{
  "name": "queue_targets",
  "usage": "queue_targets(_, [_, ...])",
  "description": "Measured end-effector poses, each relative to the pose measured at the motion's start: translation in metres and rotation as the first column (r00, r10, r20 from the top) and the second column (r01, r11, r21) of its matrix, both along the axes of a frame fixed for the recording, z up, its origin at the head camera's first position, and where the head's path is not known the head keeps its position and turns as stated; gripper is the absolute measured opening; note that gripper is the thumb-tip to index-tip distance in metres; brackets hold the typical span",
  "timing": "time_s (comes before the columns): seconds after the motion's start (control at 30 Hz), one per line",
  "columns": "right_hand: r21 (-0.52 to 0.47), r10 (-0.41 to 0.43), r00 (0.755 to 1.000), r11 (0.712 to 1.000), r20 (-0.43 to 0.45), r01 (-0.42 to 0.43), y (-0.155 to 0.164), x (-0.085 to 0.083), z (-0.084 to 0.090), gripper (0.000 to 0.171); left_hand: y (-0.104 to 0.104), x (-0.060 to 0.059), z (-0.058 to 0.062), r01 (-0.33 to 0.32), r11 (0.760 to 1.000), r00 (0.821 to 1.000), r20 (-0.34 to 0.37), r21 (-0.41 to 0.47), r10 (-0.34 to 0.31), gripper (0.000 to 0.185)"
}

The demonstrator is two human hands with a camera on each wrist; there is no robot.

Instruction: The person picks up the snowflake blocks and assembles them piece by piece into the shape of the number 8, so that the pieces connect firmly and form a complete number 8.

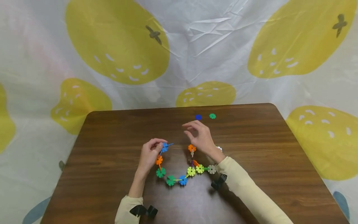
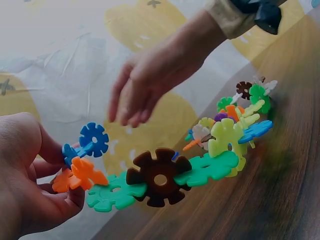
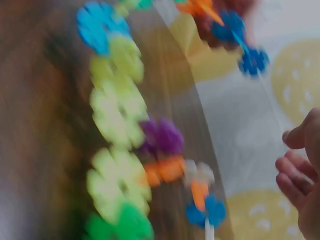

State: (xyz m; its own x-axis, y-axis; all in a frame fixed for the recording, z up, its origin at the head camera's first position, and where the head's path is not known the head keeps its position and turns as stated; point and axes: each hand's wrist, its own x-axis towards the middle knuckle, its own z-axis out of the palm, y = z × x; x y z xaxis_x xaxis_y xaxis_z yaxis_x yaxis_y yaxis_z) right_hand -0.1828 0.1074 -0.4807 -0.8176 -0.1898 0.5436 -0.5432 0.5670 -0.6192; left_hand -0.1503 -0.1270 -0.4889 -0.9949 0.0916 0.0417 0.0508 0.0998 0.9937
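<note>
A chain of notched plastic flower discs, slotted together in many colours, curves across the table. My left hand pinches its left end; in the left wrist view the thumb and fingers are at an orange disc and the blue discs. From there the chain runs through a brown disc and yellow-green discs. My right hand is raised over a branch with an orange disc, its fingers loosely bent and nothing between them. Beyond its fingertips lie a loose dark blue disc and a green disc.
The brown wooden table ends at a hanging cloth with yellow fruit prints. A grey disc and a whitish disc sit near my right sleeve, partly covered by the arm.
</note>
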Motion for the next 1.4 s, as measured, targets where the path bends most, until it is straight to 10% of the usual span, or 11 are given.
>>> queue_targets(0.2, [0.071,-0.208,0.929,0.978,0.305,0.195,0.047,-0.033,-0.006,0.030,0.000,0.001,-0.003,0.020,1.000,1.000,-0.024,0.003,-0.020,0.012])
queue_targets(0.53, [0.310,-0.401,0.787,0.909,0.469,0.279,0.101,-0.073,-0.026,0.050,0.000,0.002,-0.004,0.030,0.999,0.998,-0.056,0.035,-0.028,0.009])
queue_targets(0.83, [0.490,-0.438,0.849,0.832,0.294,0.260,0.111,-0.079,-0.042,0.036,0.000,0.001,-0.002,0.017,0.997,1.000,-0.023,0.069,-0.016,0.010])
queue_targets(0.97, [0.470,-0.426,0.858,0.843,0.288,0.261,0.114,-0.075,-0.043,0.030,-0.001,0.001,-0.001,0.010,0.996,1.000,0.002,0.084,-0.010,0.011])
queue_targets(1.4, [0.412,-0.370,0.782,0.897,0.501,0.161,0.114,-0.070,-0.027,0.029,0.002,-0.002,0.001,-0.011,0.993,0.999,0.034,0.120,0.007,0.015])
